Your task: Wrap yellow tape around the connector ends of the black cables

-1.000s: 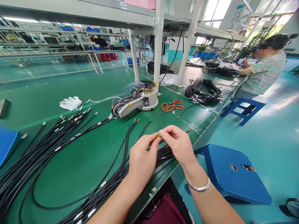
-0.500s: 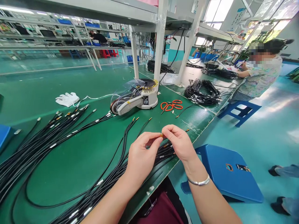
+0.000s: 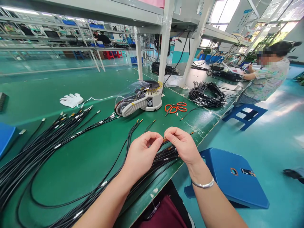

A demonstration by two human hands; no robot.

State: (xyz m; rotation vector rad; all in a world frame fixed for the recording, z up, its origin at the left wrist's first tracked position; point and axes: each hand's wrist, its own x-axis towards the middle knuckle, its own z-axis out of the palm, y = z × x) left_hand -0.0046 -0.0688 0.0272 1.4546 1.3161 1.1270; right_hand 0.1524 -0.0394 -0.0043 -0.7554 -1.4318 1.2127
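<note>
My left hand (image 3: 142,152) and my right hand (image 3: 181,144) meet fingertip to fingertip above the table's front edge. Both are closed in a pinch on a small amber-coloured cable end (image 3: 164,139), mostly hidden by the fingers. Under and behind the hands runs a bundle of black cables (image 3: 163,156) with white labels and amber tips. A few loose cable ends (image 3: 140,121) point away from me just beyond my left hand. A bracelet is on my right wrist.
A round tape dispenser (image 3: 152,99) stands ahead, with orange-handled scissors (image 3: 175,107) to its right. A white glove (image 3: 71,100) and another cable bundle (image 3: 61,129) lie left. Coiled cables (image 3: 207,95), a blue stool (image 3: 237,177) and a seated person (image 3: 270,76) are right.
My left hand has shifted slightly left and turned a little, its fingertips still meeting the right hand's. The view has moved slightly. A passer-by's feet at the right have moved mostly out of view.
</note>
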